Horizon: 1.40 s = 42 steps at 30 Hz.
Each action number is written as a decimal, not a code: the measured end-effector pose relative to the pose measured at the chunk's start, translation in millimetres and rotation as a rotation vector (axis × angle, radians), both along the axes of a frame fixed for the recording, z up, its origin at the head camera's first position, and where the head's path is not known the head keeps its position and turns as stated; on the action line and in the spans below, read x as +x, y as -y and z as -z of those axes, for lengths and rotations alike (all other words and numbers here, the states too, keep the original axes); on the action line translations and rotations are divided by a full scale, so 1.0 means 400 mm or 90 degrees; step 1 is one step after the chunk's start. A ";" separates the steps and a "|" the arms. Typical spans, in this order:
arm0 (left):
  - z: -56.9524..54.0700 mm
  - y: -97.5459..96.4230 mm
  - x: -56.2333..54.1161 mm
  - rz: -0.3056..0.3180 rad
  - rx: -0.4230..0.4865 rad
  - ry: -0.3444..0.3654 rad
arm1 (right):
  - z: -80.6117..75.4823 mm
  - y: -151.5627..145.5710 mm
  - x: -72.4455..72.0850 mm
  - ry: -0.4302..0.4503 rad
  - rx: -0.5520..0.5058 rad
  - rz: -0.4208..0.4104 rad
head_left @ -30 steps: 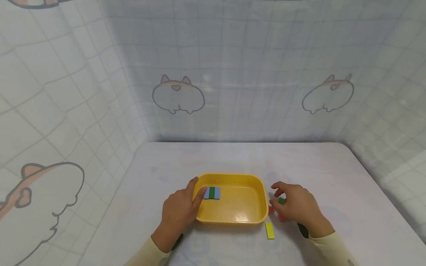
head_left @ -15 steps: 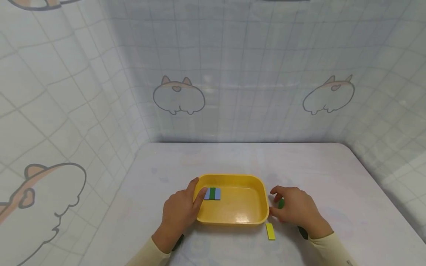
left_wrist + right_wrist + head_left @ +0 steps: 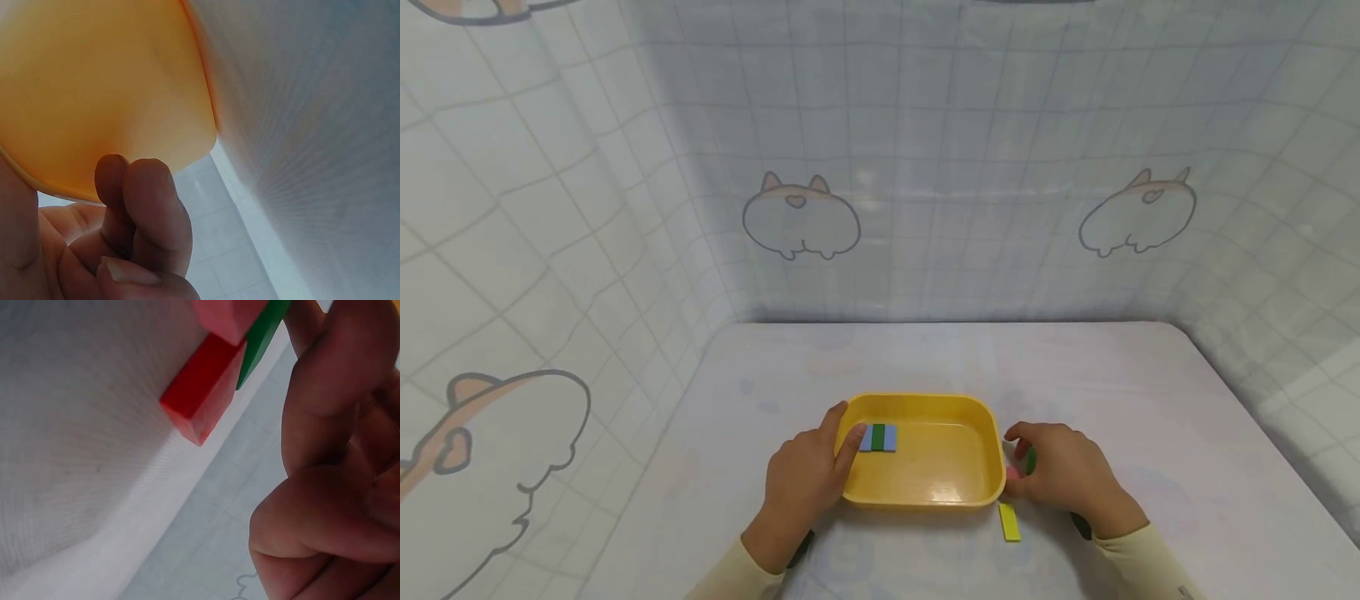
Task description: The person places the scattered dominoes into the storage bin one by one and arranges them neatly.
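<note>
Nearest the wearer, two pale cream sleeves [image 3: 1150, 562] enter from the lower edge of the head view, and a dark item [image 3: 1081, 525] shows at each wrist. Of the two hands, the left hand [image 3: 805, 467] grips the left side of a yellow tray [image 3: 940, 467], thumb over the rim and fingers along the outer wall; the left wrist view shows some of these fingers bent beside that wall. A yellow strip [image 3: 1010, 522] lies on the bench [image 3: 865, 362] just off the tray's near right corner.

The right hand [image 3: 1067, 467] is bent low beside the tray's right wall, fingers curved. Whether it pinches anything cannot be told. About it are a pink block [image 3: 228, 315], a red block [image 3: 206, 387] and a green block [image 3: 265, 337], partly covered by the hand in the head view. In the right wrist view the three overlap; contact between them is not certain.

The tray sits on the bench between the hands. Inside, near its left end, two blue strips [image 3: 891, 437] flank a green strip [image 3: 878, 437], side by side. Beyond the bench hangs a pale grid-patterned sheet [image 3: 962, 167] with cartoon animal drawings [image 3: 802, 221].
</note>
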<state>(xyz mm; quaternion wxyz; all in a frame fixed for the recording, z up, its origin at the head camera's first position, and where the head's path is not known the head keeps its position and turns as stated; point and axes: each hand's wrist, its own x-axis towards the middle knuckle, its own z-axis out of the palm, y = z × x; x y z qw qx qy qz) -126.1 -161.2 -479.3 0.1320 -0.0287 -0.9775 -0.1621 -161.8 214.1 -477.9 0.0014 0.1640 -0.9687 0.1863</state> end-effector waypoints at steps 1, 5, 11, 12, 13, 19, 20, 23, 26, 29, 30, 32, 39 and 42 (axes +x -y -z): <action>-0.001 0.000 0.000 0.001 0.000 -0.001 | 0.001 0.001 0.000 -0.003 0.001 -0.001; -0.003 0.001 0.001 0.003 0.001 -0.007 | 0.004 0.002 -0.001 -0.009 0.002 -0.002; -0.004 0.002 0.001 0.004 0.002 -0.007 | 0.007 0.004 -0.001 -0.004 0.010 -0.005; -0.003 0.001 0.001 0.003 0.002 -0.007 | 0.007 0.004 -0.001 -0.003 0.011 -0.006; -0.004 0.001 0.000 0.002 0.002 -0.006 | 0.006 0.004 -0.001 -0.002 0.011 -0.006; -0.009 -0.003 0.000 -0.001 0.008 -0.001 | 0.003 0.004 0.000 0.000 0.013 -0.010; -0.009 -0.003 0.000 -0.001 0.008 -0.001 | 0.003 0.004 0.000 0.002 0.014 -0.010; -0.008 -0.003 0.000 -0.002 0.008 0.002 | 0.001 0.006 -0.001 0.010 0.016 -0.011; -0.007 -0.002 0.001 -0.003 0.008 0.005 | 0.000 0.007 -0.002 0.018 0.018 -0.011; -0.007 -0.002 0.002 -0.003 0.009 0.008 | -0.001 0.008 -0.003 0.020 0.021 -0.013; -0.007 -0.002 0.002 -0.003 0.010 0.009 | -0.002 0.008 -0.003 0.019 0.023 -0.013; -0.008 -0.002 0.002 -0.002 0.007 0.008 | -0.003 0.008 -0.003 0.014 0.022 -0.017; -0.013 -0.003 0.004 0.000 0.005 0.005 | -0.005 0.008 -0.001 -0.002 0.017 -0.027; -0.009 -0.003 0.002 -0.002 0.004 0.003 | -0.007 0.007 -0.003 0.005 0.020 -0.019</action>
